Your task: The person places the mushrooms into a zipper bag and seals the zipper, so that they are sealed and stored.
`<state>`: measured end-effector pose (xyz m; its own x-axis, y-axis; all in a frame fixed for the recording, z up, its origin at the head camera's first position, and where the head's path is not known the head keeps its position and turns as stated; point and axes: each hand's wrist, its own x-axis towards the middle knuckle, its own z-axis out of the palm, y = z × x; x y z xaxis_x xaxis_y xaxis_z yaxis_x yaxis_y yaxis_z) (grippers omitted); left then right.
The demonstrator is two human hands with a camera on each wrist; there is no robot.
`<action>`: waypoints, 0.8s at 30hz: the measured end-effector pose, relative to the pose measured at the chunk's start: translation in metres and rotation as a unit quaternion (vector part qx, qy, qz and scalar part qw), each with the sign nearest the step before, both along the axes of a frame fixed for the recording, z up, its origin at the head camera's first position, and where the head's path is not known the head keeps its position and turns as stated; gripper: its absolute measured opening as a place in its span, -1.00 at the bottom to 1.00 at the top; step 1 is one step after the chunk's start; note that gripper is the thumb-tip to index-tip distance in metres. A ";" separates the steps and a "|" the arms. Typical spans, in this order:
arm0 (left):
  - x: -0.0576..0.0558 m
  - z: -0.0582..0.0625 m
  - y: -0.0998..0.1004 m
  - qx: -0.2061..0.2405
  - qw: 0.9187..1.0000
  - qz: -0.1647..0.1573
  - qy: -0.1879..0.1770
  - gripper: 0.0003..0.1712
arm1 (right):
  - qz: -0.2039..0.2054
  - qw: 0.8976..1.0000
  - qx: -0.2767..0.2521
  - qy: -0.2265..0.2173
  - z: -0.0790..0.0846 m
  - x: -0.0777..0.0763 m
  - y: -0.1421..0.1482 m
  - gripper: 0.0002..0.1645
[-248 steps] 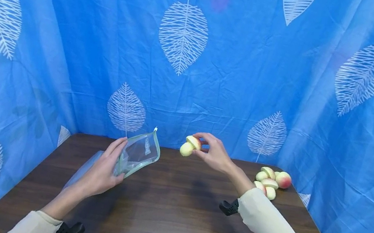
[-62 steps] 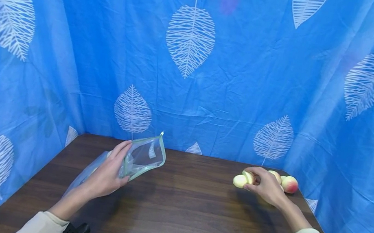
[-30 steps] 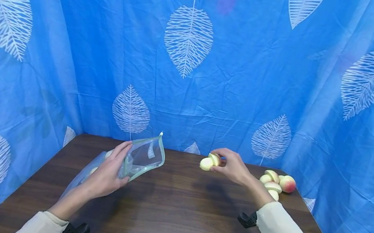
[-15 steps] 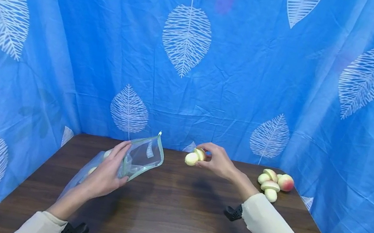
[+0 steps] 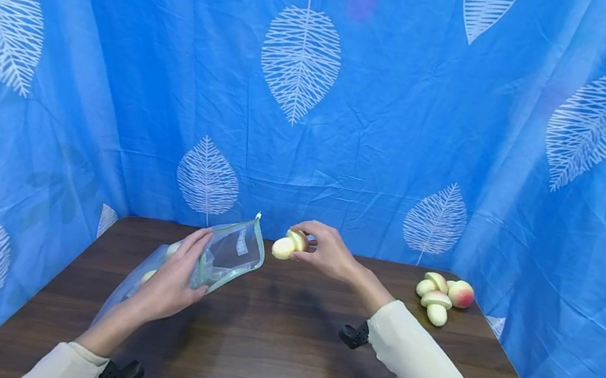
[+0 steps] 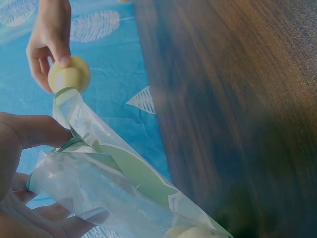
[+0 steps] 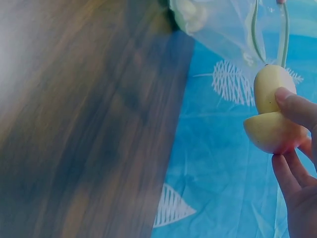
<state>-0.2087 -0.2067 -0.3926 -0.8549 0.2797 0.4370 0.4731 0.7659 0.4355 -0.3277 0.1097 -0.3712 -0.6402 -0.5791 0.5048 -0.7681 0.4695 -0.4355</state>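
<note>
**Mushroom [image 5: 290, 245] beside the mouth of the clear bag [image 5: 226, 250]**

Orientation: the stem points toward the bag, the cap away from it; the long axis is tilted, stem end lower.
Position: above the worktop [image 5: 274, 358], just right of the bag's mouth.
My right grip [image 5: 331, 250] is clamped on the mushroom, parted only by its width: thumb on the stem, fingers on the cap.
My left grip [image 5: 169, 284] is clamped on the bag near its rim.
Well right of the bag, two further mushrooms [image 5: 437, 299] and a peach [image 5: 461, 294] rest together.
</note>
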 end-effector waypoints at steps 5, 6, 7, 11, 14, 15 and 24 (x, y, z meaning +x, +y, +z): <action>0.001 0.001 0.001 0.001 1.000 0.002 -0.006 0.18 | 0.011 1.000 0.010 -0.001 0.004 -0.001 -0.012 -0.38; 0.001 0.002 0.001 0.001 1.000 0.002 -0.007 0.18 | 0.013 1.000 0.011 0.000 0.005 -0.001 -0.014 -0.38; 0.001 0.002 0.001 0.001 1.000 0.002 -0.007 0.18 | 0.014 1.000 0.010 0.002 0.005 -0.001 -0.016 -0.39; 0.001 0.003 0.002 -0.001 1.000 0.000 -0.007 0.17 | 0.017 1.000 0.006 0.016 0.010 0.000 -0.021 -0.40; 0.002 0.002 0.003 -0.002 1.000 -0.001 -0.006 0.17 | 0.022 0.999 0.005 0.023 0.015 0.002 -0.025 -0.40; 0.002 0.002 0.003 -0.002 1.000 -0.001 -0.006 0.17 | 0.024 0.999 0.006 0.024 0.017 0.002 -0.027 -0.40; 0.003 0.001 0.005 0.000 1.000 0.003 -0.010 0.16 | 0.048 0.997 0.030 0.044 0.026 0.008 -0.050 -0.39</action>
<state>-0.2062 -0.2013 -0.3915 -0.8655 0.2741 0.4192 0.4589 0.7695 0.4443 -0.3196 0.0601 -0.3448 -0.5345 -0.6673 0.5187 -0.8451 0.4149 -0.3370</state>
